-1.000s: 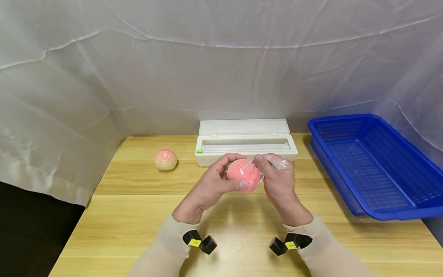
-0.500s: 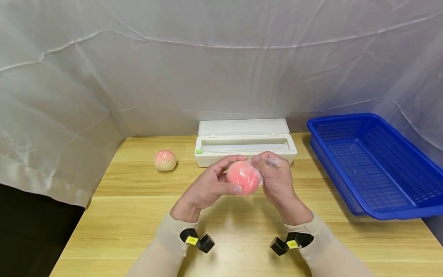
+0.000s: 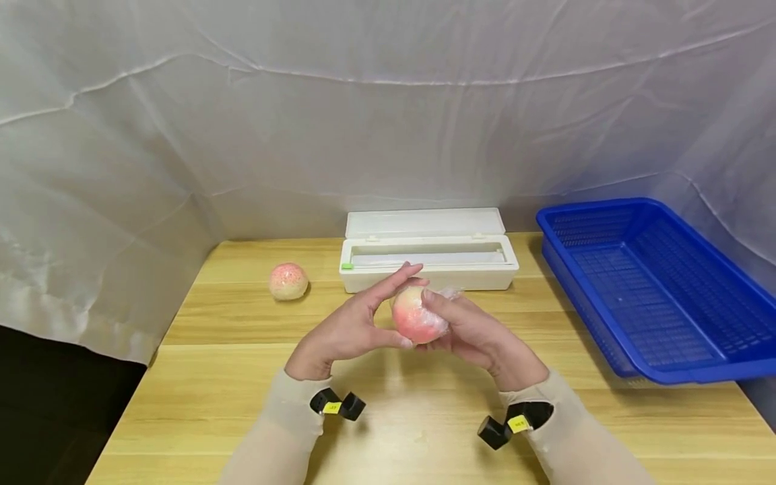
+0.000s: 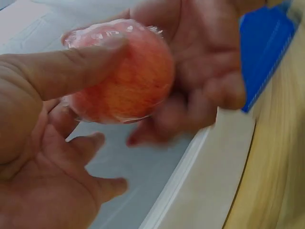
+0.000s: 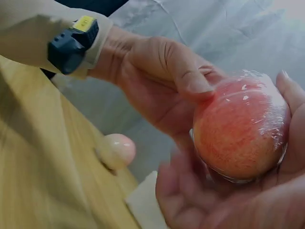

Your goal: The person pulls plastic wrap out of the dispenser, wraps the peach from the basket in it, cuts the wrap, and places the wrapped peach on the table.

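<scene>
A pink and cream peach [image 3: 418, 318] wrapped in clear plastic film is held between both hands above the table. My left hand [image 3: 348, 330] grips it from the left, with the thumb across its near side; the other fingers spread apart in the left wrist view. From the right, my right hand [image 3: 479, 330] cups the same peach, thumb on top and fingers underneath. Crinkled film shows near the right thumb and glints on the peach [image 5: 243, 129] in the right wrist view. The right fingers are blurred in the left wrist view.
Another peach [image 3: 288, 281] sits on the wooden table [image 3: 242, 391] at the left. Behind the hands stands a white film dispenser box [image 3: 491, 279], lid up, with a green piece [image 3: 347, 266] at its left end. A blue basket [image 3: 715, 372] is on the right.
The right hand has gone from pinching the gathered film at the peach's right side to cupping the peach. The peach has turned, showing more cream on top. The left fingers have straightened.
</scene>
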Demonstrator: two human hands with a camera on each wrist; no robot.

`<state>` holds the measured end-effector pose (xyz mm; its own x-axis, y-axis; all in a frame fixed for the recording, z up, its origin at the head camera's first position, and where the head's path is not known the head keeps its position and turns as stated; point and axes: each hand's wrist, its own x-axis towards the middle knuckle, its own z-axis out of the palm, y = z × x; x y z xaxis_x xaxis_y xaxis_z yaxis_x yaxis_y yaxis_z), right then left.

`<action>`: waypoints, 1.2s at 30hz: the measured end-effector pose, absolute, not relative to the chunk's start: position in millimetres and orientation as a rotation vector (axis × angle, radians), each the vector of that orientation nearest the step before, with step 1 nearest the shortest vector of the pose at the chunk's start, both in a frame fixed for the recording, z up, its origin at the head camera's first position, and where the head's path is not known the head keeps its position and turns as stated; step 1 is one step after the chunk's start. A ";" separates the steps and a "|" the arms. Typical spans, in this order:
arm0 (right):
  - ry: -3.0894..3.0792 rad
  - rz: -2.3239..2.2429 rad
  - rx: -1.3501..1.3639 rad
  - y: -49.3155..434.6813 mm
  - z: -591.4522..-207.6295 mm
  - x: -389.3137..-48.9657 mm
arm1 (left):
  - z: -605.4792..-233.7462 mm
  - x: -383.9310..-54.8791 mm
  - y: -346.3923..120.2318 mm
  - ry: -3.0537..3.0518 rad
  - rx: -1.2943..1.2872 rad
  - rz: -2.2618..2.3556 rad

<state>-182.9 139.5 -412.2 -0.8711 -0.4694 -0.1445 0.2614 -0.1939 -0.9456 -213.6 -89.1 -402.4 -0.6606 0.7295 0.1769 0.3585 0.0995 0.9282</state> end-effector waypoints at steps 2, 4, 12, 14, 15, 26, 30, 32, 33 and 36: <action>1.734 -2.093 -0.263 133.7 -415.9 -183.8 | -401.7 -213.3 -89.6 2.072 1.047 1.556; 1.953 -2.086 -0.280 126.9 -419.1 -183.7 | -402.4 -212.7 -86.3 2.060 0.977 1.568; 2.513 -1.816 -0.177 117.4 -413.2 -174.1 | -408.1 -209.1 -65.6 2.130 0.851 1.574; 2.463 -1.853 -0.156 117.4 -411.7 -174.3 | -408.4 -208.4 -64.2 2.119 0.873 1.593; 2.434 -1.880 -0.145 117.5 -411.9 -175.0 | -408.8 -207.9 -63.8 2.111 0.874 1.605; 2.557 -2.178 -0.049 111.2 -422.5 -177.5 | -423.3 -200.1 -45.7 2.094 0.923 1.765; 2.674 -2.170 0.007 108.5 -427.2 -176.2 | -430.7 -196.0 -36.2 2.332 1.027 1.761; 2.743 -2.118 0.062 108.5 -430.1 -176.4 | -434.0 -193.7 -31.9 2.496 1.043 1.708; 2.766 -2.098 0.084 108.7 -430.7 -176.5 | -435.3 -193.0 -30.1 2.548 1.045 1.687; 2.848 -2.000 0.098 110.1 -432.7 -177.1 | -435.3 -191.9 -27.4 2.567 0.960 1.681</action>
